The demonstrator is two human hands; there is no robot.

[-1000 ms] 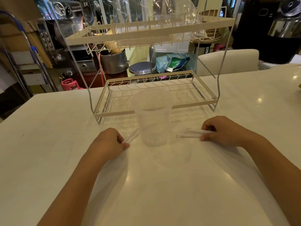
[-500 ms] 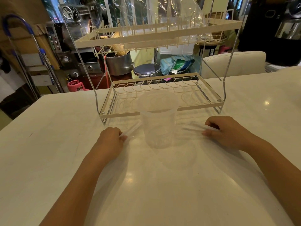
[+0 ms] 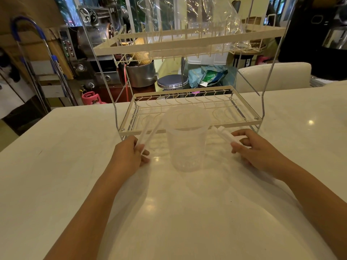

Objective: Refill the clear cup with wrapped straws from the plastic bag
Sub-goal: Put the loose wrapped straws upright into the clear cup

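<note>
An empty clear cup (image 3: 185,141) stands upright on the white table, between my two hands. My left hand (image 3: 127,156) sits left of the cup and grips a few white wrapped straws (image 3: 150,131) that point up and away towards the rack. On the cup's right, my right hand (image 3: 257,151) holds another bunch of wrapped straws (image 3: 223,135), their ends angled up and left towards the cup's rim. A crumpled clear plastic bag (image 3: 197,17) lies on the top shelf of the rack behind the cup.
A cream two-tier wire dish rack (image 3: 187,126) stands just behind the cup, its lower shelf close to both hands. The white table (image 3: 169,212) stretches wide in front of me. A white chair back (image 3: 272,76) and kitchen clutter lie beyond the far edge.
Both hands have lifted their straws off the table: the ends that lay flat and pointed at the cup now tilt upward. The camera has moved closer.
</note>
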